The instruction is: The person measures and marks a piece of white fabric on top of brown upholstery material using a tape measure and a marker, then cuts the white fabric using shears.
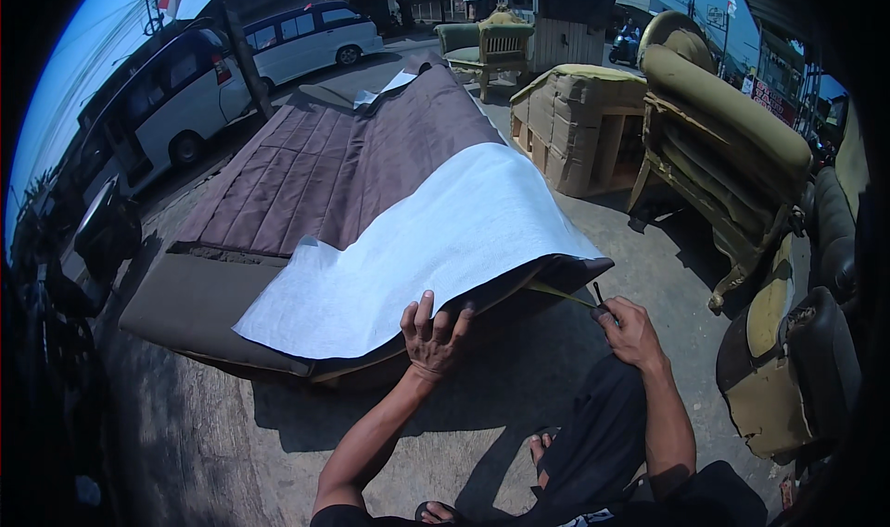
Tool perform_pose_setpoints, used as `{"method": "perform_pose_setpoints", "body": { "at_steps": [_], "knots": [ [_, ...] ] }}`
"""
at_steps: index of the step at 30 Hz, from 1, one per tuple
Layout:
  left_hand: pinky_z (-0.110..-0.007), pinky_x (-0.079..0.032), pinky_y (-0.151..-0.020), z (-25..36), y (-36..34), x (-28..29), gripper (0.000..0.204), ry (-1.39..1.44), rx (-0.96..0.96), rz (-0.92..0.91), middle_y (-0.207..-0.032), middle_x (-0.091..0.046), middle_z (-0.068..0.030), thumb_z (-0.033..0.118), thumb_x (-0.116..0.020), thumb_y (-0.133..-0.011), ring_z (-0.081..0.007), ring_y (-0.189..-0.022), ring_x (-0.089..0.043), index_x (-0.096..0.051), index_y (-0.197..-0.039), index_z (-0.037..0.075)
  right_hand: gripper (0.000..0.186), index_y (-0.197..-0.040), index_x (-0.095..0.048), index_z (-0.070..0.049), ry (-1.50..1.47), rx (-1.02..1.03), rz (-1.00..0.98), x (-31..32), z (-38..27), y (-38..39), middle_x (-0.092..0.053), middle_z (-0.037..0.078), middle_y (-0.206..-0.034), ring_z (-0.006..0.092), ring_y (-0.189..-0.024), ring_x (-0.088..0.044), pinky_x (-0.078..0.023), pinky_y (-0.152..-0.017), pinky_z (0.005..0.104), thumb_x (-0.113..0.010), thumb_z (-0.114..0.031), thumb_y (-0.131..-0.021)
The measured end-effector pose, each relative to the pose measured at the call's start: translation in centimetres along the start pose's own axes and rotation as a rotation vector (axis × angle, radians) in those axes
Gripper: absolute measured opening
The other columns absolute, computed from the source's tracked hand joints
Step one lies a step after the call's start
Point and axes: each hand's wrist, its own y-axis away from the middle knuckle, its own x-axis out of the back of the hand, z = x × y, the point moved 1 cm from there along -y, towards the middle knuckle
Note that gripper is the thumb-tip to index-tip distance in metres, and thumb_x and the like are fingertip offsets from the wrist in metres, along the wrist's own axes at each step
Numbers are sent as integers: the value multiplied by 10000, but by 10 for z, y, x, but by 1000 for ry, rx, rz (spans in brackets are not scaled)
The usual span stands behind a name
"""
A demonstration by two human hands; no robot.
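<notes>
A large upholstered piece like a sofa bed, with dark brown covering, lies before me. A white fabric sheet drapes over its near right part. My left hand presses on the sheet's near edge with its fingers spread; its thumb is hard to see. Off the right corner, my right hand is closed around a thin dark tool, whose kind I cannot make out. From that hand a yellowish strand runs taut to the underside of the piece's edge.
Quilted purple-brown fabric covers the far part. To the right stand a stripped armchair frame, a tilted worn chair and loose dark cushions. A pole and parked white vans are at the far left.
</notes>
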Motion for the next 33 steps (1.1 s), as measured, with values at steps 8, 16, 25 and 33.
{"method": "perform_pose_setpoints", "body": {
  "at_steps": [8,16,25,33],
  "knots": [
    [-548,-384,-1025,0,2,-1,420,-7,1,-4,-1047,-474,-83,190,-668,-875,-338,-1249,-520,-571,-1280,244,201,-882,-593,35,3,13,-7,1,-1,-1,-555,198,-791,406,-757,-574,-445,-692,447,-641,-153,-937],
    [-550,-384,-1028,-1,1,-1,418,-12,-8,11,-1048,-473,-86,183,-665,-876,-339,-1254,-514,-572,-1279,243,204,-897,-602,37,17,19,-12,0,0,-1,-560,200,-801,406,-761,-575,-445,-694,448,-649,-158,-936],
    [-549,-372,-1040,1,0,0,419,15,7,-12,-1060,-467,-81,173,-652,-872,-340,-1265,-510,-573,-1277,247,221,-897,-605,41,29,13,-29,1,-2,-1,-564,204,-807,415,-771,-574,-447,-698,454,-654,-171,-938],
    [-543,-377,-1033,0,1,-2,448,4,2,-3,-1054,-464,-79,176,-690,-860,-338,-1257,-512,-561,-1283,250,211,-889,-604,42,31,6,-29,-3,4,-2,-573,211,-817,422,-794,-585,-453,-712,458,-648,-160,-929]
  ]
}}
